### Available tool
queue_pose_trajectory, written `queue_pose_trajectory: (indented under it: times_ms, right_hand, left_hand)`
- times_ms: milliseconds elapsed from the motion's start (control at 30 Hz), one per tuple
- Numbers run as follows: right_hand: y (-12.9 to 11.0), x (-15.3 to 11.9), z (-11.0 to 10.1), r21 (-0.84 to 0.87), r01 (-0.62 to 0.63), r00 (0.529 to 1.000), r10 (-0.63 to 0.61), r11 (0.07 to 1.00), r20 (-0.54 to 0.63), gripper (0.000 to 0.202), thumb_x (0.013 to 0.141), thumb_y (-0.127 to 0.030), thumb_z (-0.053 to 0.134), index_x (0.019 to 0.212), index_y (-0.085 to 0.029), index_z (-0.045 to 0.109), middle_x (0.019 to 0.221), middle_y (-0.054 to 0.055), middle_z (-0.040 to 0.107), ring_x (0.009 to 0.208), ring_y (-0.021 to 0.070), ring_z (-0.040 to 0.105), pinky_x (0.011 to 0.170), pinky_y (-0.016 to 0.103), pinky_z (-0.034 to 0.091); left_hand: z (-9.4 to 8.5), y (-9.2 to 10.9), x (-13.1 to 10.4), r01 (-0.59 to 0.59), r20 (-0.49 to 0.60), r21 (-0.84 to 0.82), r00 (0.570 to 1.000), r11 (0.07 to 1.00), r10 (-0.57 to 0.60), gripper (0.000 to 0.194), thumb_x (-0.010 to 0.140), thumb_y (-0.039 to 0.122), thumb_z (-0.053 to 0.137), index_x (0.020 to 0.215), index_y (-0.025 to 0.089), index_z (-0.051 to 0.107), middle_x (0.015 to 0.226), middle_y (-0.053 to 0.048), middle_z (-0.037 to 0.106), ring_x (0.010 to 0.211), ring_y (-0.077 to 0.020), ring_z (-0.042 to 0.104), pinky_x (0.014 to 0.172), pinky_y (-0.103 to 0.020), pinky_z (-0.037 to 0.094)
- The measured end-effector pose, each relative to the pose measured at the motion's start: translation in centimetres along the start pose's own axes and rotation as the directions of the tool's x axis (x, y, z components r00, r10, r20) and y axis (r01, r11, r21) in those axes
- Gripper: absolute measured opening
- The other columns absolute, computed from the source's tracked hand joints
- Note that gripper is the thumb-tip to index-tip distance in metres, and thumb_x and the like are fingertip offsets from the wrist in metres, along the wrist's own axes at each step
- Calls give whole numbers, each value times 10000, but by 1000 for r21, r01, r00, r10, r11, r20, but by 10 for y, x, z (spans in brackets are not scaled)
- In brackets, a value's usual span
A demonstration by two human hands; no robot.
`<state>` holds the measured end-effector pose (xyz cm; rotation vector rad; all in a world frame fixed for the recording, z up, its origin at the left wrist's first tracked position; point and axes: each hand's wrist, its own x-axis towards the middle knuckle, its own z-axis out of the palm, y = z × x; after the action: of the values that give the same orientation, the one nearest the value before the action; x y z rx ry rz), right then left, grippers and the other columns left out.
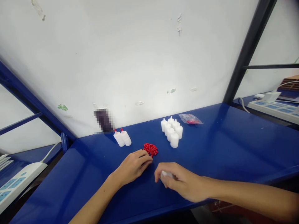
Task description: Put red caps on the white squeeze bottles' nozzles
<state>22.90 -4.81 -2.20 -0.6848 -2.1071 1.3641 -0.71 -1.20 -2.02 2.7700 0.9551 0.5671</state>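
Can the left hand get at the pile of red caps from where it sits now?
Probably yes. The left hand lies on the blue table, fingertips right at the edge of the red caps, with nothing between them.

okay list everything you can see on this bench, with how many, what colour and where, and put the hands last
capped bottles: 2, white with red caps, lying side by side near the wall, left of centre
uncapped bottles: about 7, white, standing in a cluster right of centre
red caps: a small pile, red, loose on the bench just beyond the left fingertips
plastic bag: 1, clear with red pieces inside, behind the cluster
bench: 1, blue
power strips: 2, white, far left and far right
left hand: fingertips at the red pile
right hand: closed round a white bottle
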Motion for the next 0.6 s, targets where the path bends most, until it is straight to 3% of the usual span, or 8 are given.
queue_pose_trajectory:
  times_ms: [100,167,267,333,500,600]
  right_hand:
    - [6,17,10,42,-10,996,14,999,-89,234,973,-334,466,805,-180,521,609,-50,441,559,102,410,533,220,337]
    - [10,32,12,16,17,990,-14,1000,-143,321,885,-410,622,715,-183,472,591,-62,404,546,90,355,509,220,289]
    - [11,51,11,-51,109,969,-117,993,-216,442,697,-435,802,653,-189,437,591,-67,410,548,86,331,504,232,258]
    - [10,59,9,-100,162,942,-184,982,-282,457,659,-416,818,643,-194,419,589,-66,417,546,87,329,511,241,254]
    - [8,61,4,-68,239,902,-247,969,-353,298,858,-423,565,701,-190,468,669,-21,453,597,121,395,572,262,331]
    - [8,59,2,-16,252,905,-241,968,-351,345,930,-407,425,679,-180,489,755,16,479,648,137,451,611,272,380]
  left_hand:
    - [-2,2,0,99,-212,-203,967,974,-143,273,1007,236,440,1162,214,663,965,-64,643,856,-156,617,759,-273,509]
    - [-3,3,1,148,-316,-281,919,948,-238,256,1000,264,463,1056,203,705,882,-49,632,778,-144,608,705,-262,502]
    - [-2,2,2,189,-368,-385,866,903,-339,269,980,304,507,859,174,709,744,-16,600,624,-110,562,592,-231,469]
    - [-1,2,1,188,-371,-480,842,857,-392,270,964,323,537,812,166,695,698,-2,592,568,-96,544,544,-218,455]
    - [4,8,3,105,-398,-703,761,703,-512,153,863,320,691,881,169,712,804,-36,710,684,-138,667,595,-225,532]
    - [8,14,4,88,-406,-754,717,651,-567,139,843,293,719,895,170,682,929,-64,752,806,-177,720,719,-265,578]
